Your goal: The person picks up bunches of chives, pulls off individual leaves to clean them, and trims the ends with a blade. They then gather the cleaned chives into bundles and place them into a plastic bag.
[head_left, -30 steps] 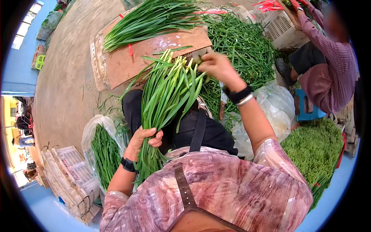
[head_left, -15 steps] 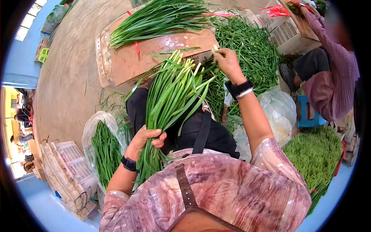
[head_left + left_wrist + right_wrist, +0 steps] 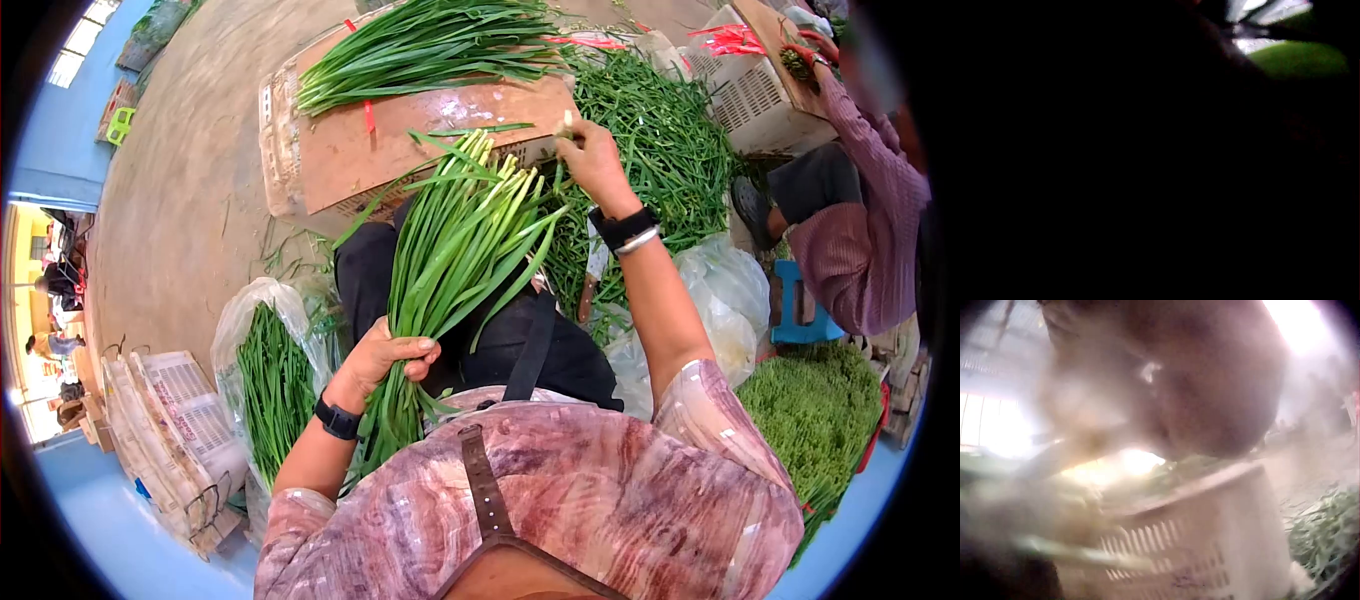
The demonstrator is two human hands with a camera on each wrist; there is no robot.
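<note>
In the head view the left hand [image 3: 385, 362] grips a bunch of long green stalks [image 3: 440, 265] around its leafy lower part, pale ends pointing up and away. The right hand [image 3: 598, 168] is right of those pale ends, thumb and fingertips pinching a small pale-green stalk piece [image 3: 567, 124]. In the right wrist view that hand [image 3: 1172, 381] looms blurred above a slotted crate [image 3: 1210, 550]. The left wrist view is nearly all dark.
A board [image 3: 440, 115] on a crate carries more stalks [image 3: 430, 50]. Loose leaves [image 3: 650, 130] are heaped right of it, with a knife [image 3: 594, 272] at their near edge. Plastic bags [image 3: 720, 300] lie nearby. Another person [image 3: 860, 220] sits at the right.
The right hand has moved away from the bunch's pale ends, out to the right and slightly up, with a small piece between its fingertips. The left hand keeps its grip.
</note>
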